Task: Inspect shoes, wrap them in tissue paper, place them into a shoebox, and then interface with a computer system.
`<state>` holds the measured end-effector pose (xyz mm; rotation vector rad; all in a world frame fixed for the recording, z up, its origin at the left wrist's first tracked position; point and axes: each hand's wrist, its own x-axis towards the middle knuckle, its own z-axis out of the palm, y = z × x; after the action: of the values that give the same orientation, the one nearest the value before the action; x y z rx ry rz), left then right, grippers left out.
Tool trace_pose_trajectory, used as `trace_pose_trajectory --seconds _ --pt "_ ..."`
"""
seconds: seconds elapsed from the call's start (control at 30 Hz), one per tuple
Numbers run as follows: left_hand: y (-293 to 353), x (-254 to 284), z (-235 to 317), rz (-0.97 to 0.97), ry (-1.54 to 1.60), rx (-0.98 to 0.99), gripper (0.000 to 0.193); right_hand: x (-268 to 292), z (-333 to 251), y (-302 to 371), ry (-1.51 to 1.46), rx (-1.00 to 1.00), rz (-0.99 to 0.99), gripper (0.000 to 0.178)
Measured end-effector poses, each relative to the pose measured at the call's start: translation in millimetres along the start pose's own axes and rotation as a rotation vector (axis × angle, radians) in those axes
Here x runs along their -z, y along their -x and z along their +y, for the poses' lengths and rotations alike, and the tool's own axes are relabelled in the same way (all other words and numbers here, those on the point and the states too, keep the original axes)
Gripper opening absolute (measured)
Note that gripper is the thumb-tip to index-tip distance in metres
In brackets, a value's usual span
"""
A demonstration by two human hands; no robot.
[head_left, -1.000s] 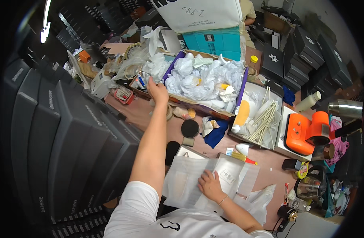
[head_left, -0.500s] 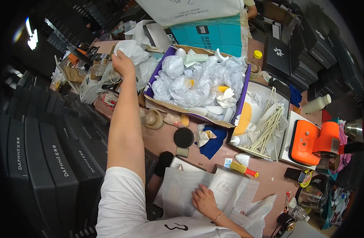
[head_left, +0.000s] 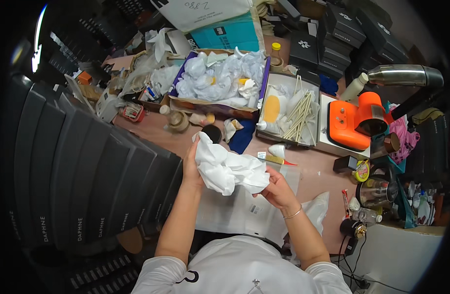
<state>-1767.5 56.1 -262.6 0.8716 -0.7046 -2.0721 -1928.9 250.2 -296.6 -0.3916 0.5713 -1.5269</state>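
At centre frame, a person's left hand (head_left: 191, 169) and right hand (head_left: 276, 188) both grip a crumpled sheet of white tissue paper (head_left: 227, 169) above a cluttered pink worktable (head_left: 313, 171).

A teal box (head_left: 231, 32) stands at the table's far edge, a white bag (head_left: 205, 11) leaning over its top. Before it lies an open purple-lined carton (head_left: 217, 83) of crumpled white wrapping. Black boxes (head_left: 347, 29) stack at far right; tall black boxes (head_left: 83, 176) line the left. A flat white mailer with a small label (head_left: 255, 209) lies nearest the person
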Motion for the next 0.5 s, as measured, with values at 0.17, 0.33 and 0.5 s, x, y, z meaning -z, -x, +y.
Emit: trace_pose_trajectory --seconds 0.17,0.33,0.5 --pt "75.8 101.5 -7.0 0.358 -0.179 -0.121 0.033 -35.3 30.0 36.9 0.090 0.183 0.211 0.016" --pt "224.3 96.5 1.8 0.017 -0.716 -0.493 0.062 -89.4 50.6 45.9 0.714 0.206 0.021 0.010" --pt "246.5 101.9 -31.3 0.072 -0.376 -0.250 0.051 -149.8 127.8 50.9 1.380 0.415 -0.364 0.014"
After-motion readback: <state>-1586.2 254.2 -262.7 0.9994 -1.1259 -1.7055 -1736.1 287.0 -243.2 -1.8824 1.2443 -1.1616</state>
